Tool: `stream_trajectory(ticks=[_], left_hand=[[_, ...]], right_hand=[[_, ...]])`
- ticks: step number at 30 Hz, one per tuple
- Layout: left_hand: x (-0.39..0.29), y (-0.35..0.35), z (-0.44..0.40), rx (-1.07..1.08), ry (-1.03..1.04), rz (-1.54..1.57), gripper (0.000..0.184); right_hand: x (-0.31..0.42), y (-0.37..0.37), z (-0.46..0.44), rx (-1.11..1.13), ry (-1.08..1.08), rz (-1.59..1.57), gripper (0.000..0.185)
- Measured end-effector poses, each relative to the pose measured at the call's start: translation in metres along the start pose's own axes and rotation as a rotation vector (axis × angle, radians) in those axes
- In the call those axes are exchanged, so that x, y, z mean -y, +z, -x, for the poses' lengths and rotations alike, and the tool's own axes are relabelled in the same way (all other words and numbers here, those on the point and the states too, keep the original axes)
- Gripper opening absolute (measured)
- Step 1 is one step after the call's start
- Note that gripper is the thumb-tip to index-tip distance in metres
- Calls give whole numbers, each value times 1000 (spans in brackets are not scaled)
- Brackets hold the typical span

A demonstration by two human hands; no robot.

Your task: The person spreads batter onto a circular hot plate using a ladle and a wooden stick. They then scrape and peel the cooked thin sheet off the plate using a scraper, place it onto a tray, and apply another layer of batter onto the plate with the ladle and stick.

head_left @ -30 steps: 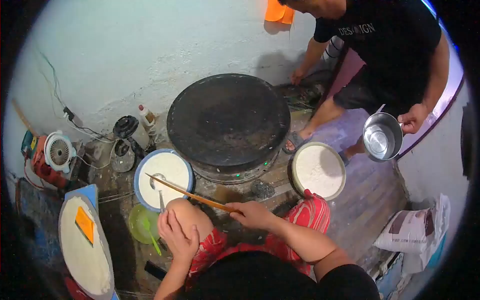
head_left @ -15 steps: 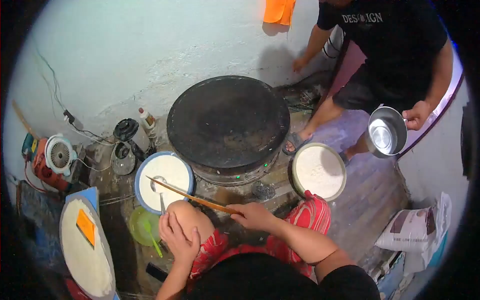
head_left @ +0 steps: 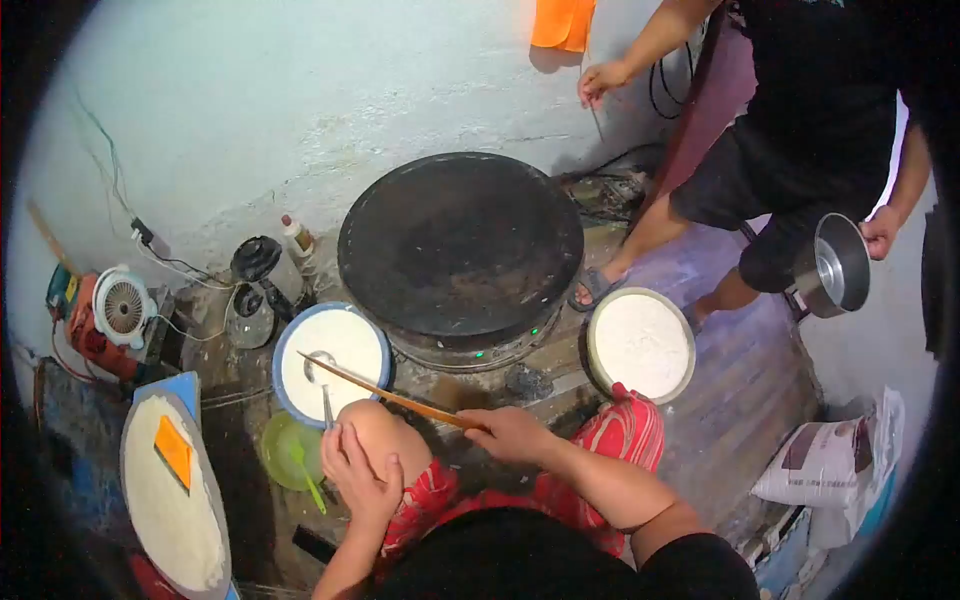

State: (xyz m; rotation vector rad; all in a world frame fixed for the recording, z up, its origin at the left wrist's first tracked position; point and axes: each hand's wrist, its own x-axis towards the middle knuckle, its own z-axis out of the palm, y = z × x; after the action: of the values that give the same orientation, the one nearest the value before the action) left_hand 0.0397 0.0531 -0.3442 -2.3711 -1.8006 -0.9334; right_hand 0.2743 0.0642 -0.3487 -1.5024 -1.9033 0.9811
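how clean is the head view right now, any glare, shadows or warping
In the head view, the corners go black and the edges look warped; in the head view, the orange cloth casts a shadow on the wall, the metal pot has a bright glint inside, and the wooden stick in the right hand looks reasonably sharp.

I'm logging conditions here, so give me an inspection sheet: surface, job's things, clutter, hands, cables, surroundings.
Surface: marked plank floor.
Job's things: round black griddle; blue-rimmed basin with white contents and a metal ladle; wooden stick over it.
Clutter: green bowl with a green spoon, beside that basin; small fan at left.
Hands: right hand holds the stick; left hand on the knee, fingers by the ladle, grip unclear.
Cables: cord trailing down the wall.
Surroundings: co-worker standing at right, holding a metal pot.
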Motion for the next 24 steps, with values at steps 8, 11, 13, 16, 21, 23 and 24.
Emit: stream_trajectory(ticks=[8, 11, 13, 16, 21, 23, 24], left_hand=[[5, 2, 0, -9, -74, 146, 62], [11, 7, 0, -56, -151, 316, 57], [13, 7, 0, -79, -191, 418, 54], [15, 9, 0, -88, -205, 447, 51], [22, 9, 0, -111, -334, 626, 47], [30, 15, 0, -153, -521, 838, 48], [36, 19, -1, -201, -707, 1047, 49]], right_hand=[[-1, -2, 0, 78, 43, -1, 36], [-6, 1, -1, 91, 52, 20, 36], [-7, 2, -1, 93, 58, 28, 36], [-8, 3, -2, 86, 67, 56, 36], [-8, 4, -1, 50, 29, 98, 36], [-5, 2, -1, 51, 35, 86, 35], [-3, 2, -1, 52, 38, 74, 35]])
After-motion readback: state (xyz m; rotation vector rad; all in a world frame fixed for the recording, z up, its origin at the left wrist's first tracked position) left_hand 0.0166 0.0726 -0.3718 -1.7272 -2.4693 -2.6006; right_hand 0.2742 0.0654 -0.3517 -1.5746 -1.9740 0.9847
